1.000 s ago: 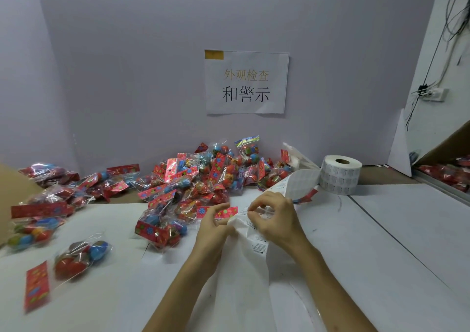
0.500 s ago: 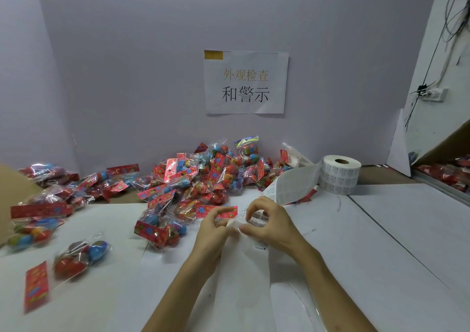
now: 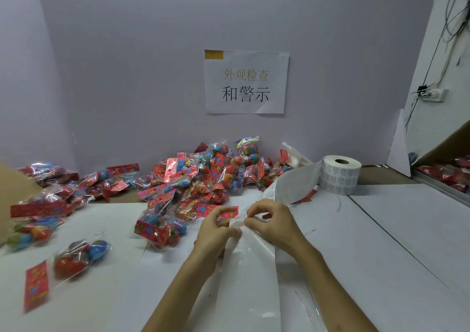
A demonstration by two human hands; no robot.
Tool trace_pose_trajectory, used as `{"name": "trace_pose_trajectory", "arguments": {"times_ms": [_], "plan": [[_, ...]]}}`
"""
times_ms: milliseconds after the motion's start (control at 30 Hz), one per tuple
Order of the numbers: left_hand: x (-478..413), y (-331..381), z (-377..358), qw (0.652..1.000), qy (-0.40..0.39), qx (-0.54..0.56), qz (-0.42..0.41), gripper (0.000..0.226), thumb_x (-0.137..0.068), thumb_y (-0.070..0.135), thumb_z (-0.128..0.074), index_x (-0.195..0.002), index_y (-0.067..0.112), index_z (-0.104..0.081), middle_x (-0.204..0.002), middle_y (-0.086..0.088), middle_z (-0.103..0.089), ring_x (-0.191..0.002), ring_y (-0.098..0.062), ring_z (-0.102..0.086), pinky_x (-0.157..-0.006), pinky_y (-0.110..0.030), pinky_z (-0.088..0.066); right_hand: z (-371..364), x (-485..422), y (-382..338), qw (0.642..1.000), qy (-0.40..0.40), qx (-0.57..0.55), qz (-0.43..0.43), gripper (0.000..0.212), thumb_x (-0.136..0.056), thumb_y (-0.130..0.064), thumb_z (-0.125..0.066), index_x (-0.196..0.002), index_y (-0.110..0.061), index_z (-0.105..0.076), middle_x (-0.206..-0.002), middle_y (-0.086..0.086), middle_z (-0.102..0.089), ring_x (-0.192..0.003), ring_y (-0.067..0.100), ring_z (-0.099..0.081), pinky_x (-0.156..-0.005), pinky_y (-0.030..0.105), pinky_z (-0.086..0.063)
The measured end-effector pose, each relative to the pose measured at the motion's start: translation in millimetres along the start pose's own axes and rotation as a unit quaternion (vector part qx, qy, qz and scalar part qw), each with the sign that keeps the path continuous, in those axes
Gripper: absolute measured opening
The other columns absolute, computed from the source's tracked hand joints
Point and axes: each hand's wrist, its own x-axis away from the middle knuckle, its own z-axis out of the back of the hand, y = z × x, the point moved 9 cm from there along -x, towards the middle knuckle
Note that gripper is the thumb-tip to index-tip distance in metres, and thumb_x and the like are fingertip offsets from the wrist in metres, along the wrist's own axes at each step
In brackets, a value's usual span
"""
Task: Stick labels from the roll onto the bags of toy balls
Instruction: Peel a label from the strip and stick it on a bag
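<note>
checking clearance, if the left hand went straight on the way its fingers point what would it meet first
Most likely the red bag header card lying just beyond the left hand; depth is unclear, so it might pass above.

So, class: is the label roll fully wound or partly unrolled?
Partly unrolled: its strip trails from the label roll to the left hand and right hand.

White label roll (image 3: 340, 176); red flowered bags (image 3: 203, 179).

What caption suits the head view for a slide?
Left hand and right hand pinch the label strip running from the roll, beside a pile of toy-ball bags.
</note>
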Motion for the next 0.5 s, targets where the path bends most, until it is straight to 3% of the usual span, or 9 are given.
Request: {"name": "trace_pose_trajectory", "arguments": {"times_ms": [67,167,267,333,433,500], "plan": [[0,0,0,1.000,0.001,0.000,0.001,0.053,-0.084,-0.010,-0.067,-0.123,0.026,-0.063,-0.107,-0.017,-0.071,-0.092,-0.034,-0.066,-0.053,-0.026,-0.045,1,0,0,1.000,0.002,0.003,0.000,0.015,-0.080,-0.021,-0.079,-0.074,-0.033,-0.071,-0.086,-0.015,-0.071,-0.089,-0.001,-0.065,-0.077,0.019,-0.052],[-1,0,-1,1.000,0.000,-0.001,0.001,0.052,-0.084,-0.010,-0.067,-0.121,0.026,-0.064,-0.116,-0.018,-0.070,-0.104,-0.039,-0.067,-0.058,-0.030,-0.047,2,-1,0,1.000,0.014,0.001,0.001,0.012,-0.083,-0.020,-0.077,-0.078,-0.030,-0.073,-0.083,-0.017,-0.072,-0.087,-0.001,-0.065,-0.073,0.013,-0.050],[-2,1,-1,1.000,0.004,-0.011,-0.003,0.049,-0.084,-0.009,-0.067,-0.116,0.028,-0.067,-0.121,-0.014,-0.068,-0.113,-0.038,-0.065,-0.069,-0.038,-0.054,11,-1,0,0.998,0.069,0.004,0.001,0.011,-0.090,-0.016,-0.072,-0.084,-0.025,-0.074,-0.081,-0.016,-0.071,-0.084,-0.001,-0.065,-0.070,0.009,-0.050],[-2,1,0,1.000,0.009,-0.018,-0.007,0.047,-0.084,-0.008,-0.068,-0.112,0.029,-0.068,-0.124,-0.010,-0.067,-0.115,-0.034,-0.064,-0.067,-0.036,-0.054,21,-2,1,0.995,0.102,0.001,-0.003,0.009,-0.091,-0.016,-0.072,-0.086,-0.025,-0.073,-0.082,-0.016,-0.071,-0.084,-0.002,-0.065,-0.071,0.013,-0.052],[-2,1,0,1.000,0.010,-0.018,-0.018,0.044,-0.084,-0.008,-0.069,-0.109,0.028,-0.070,-0.126,-0.008,-0.065,-0.116,-0.034,-0.063,-0.062,-0.038,-0.056,18,-1,3,0.999,0.050,-0.008,-0.009,0.006,-0.088,-0.029,-0.077,-0.085,-0.025,-0.073,-0.081,-0.015,-0.071,-0.083,0.001,-0.066,-0.071,0.012,-0.050],[-2,3,0,1.000,0.005,-0.010,-0.028,0.043,-0.084,-0.011,-0.069,-0.107,0.025,-0.071,-0.128,-0.010,-0.065,-0.120,-0.035,-0.061,-0.080,-0.048,-0.061,7,1,1,1.000,-0.005,0.008,-0.005,0.013,-0.083,-0.037,-0.081,-0.083,-0.028,-0.072,-0.083,-0.014,-0.070,-0.084,0.002,-0.064,-0.070,0.008,-0.047]]}}
